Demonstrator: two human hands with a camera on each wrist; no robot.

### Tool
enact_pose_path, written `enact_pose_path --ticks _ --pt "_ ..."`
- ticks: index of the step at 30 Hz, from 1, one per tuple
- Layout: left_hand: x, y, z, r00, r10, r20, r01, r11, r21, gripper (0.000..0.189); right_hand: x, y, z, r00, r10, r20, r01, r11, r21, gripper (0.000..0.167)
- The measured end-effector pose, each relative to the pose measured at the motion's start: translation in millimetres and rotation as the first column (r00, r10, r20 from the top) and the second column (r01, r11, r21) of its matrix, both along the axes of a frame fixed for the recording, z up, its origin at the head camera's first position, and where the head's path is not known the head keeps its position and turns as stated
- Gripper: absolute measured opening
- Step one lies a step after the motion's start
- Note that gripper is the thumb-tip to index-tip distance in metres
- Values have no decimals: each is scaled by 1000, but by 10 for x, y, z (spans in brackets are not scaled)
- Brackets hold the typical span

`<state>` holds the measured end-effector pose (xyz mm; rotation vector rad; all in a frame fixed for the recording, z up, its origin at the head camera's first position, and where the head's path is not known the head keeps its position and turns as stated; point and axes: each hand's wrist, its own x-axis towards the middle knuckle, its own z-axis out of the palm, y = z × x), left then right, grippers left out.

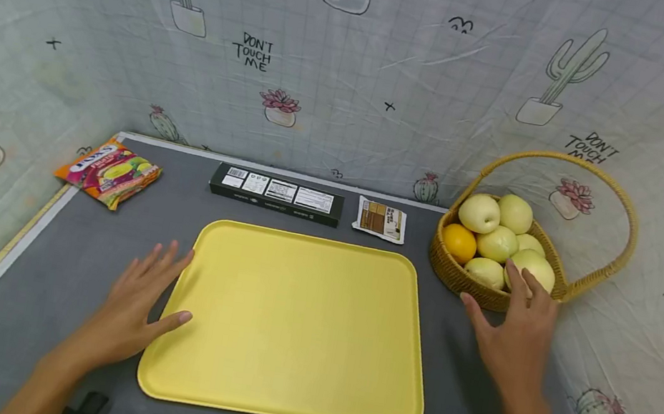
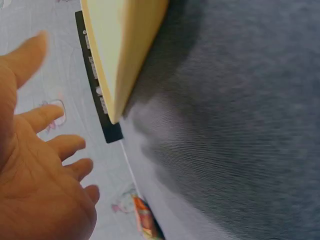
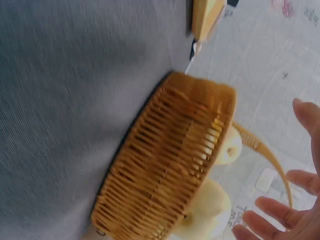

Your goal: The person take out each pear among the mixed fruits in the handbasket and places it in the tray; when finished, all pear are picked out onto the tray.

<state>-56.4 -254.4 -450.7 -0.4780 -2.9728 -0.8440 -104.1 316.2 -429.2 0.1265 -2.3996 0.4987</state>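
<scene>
Quick count: one yellow tray (image 1: 294, 324), one wicker basket (image 1: 464, 275) with five pale yellow apples (image 1: 479, 212) visible plus a single orange (image 1: 459, 242). One black box (image 1: 276, 194) at the back, one small brown-and-white packet (image 1: 381, 219) beside it, one colourful snack bag (image 1: 109, 171) off in the corner. Two hands in view, left hand (image 1: 138, 299) and right hand (image 1: 514, 330). Could be more fruit buried underneath, can't tell.
</scene>
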Motion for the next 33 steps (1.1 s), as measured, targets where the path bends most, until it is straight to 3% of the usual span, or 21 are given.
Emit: enact_pose_path --ticks 5,9,15,21,28,33 --pt "42 -96 -80 994 -45 98 36 995 96 98 -87 112 91 996 -86 38 88 995 -54 93" --pt "71 -137 -123 988 -74 139 53 987 151 97 -164 212 146 989 -127 79 134 988 -83 88" --pt "109 -148 -150 979 -82 186 52 986 161 93 -285 358 158 981 -134 142 153 979 -133 86" --pt "136 -148 -177 983 -58 175 33 989 146 88 -400 457 177 958 -152 244 188 973 -135 83" --pt "159 -153 -209 989 -24 144 9 995 104 81 -501 517 222 897 -182 404 234 969 -82 81" --pt "164 -135 -221 989 -19 149 2 993 115 82 -536 530 219 894 -181 410 230 971 -72 81"
